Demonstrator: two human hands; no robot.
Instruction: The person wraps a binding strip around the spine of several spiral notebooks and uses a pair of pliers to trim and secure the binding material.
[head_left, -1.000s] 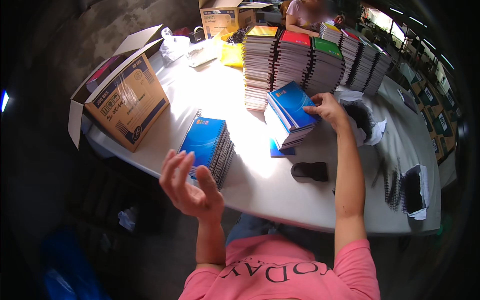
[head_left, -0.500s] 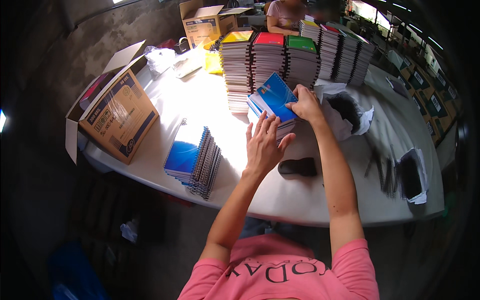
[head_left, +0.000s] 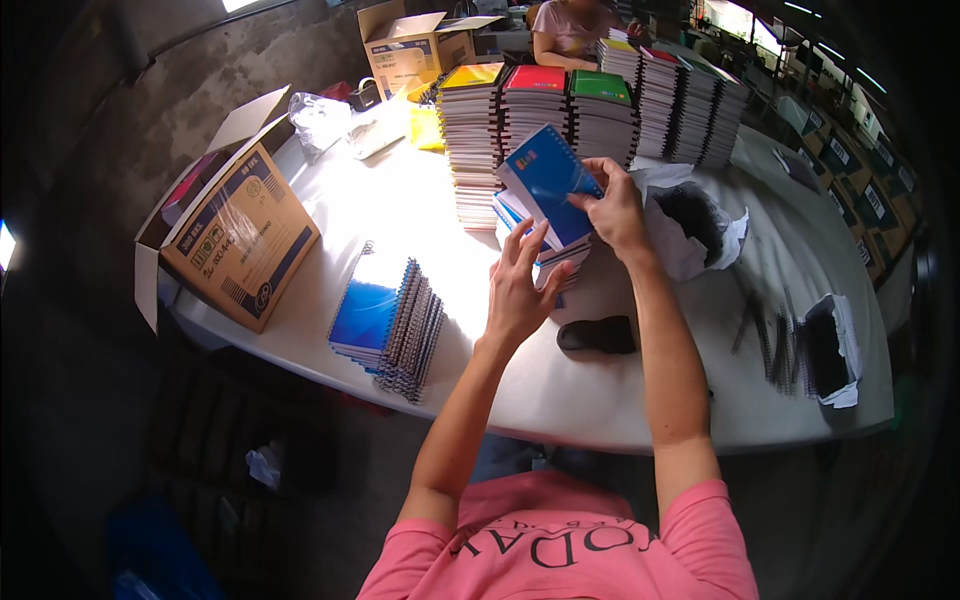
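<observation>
My right hand [head_left: 616,208] is closed on the upper right edge of a blue-covered notebook [head_left: 550,190], thumb on the cover. The notebook is tilted up, with a dotted row of small holes along its edge. Just below it, my left hand [head_left: 518,292] has its fingers apart by the lower left corner; whether they touch it I cannot tell. Partly hidden beneath are more blue-covered books and page blocks [head_left: 562,262]. To the left sits a stack of blue notebooks with spiral wire [head_left: 366,314]. A dark, rounded block [head_left: 597,335] lies near my right forearm.
Tall stacks with yellow [head_left: 472,76], red [head_left: 537,78] and green [head_left: 600,88] covers stand behind. Cardboard boxes [head_left: 245,240] are at left and back. A white wrapper with black coils [head_left: 690,215] and loose black coils [head_left: 768,345] lie right. Another person [head_left: 570,35] is across the table.
My right hand has lifted the blue notebook up and turned it more upright. My left hand has slid off the cover to its lower corner, fingers more curled.
</observation>
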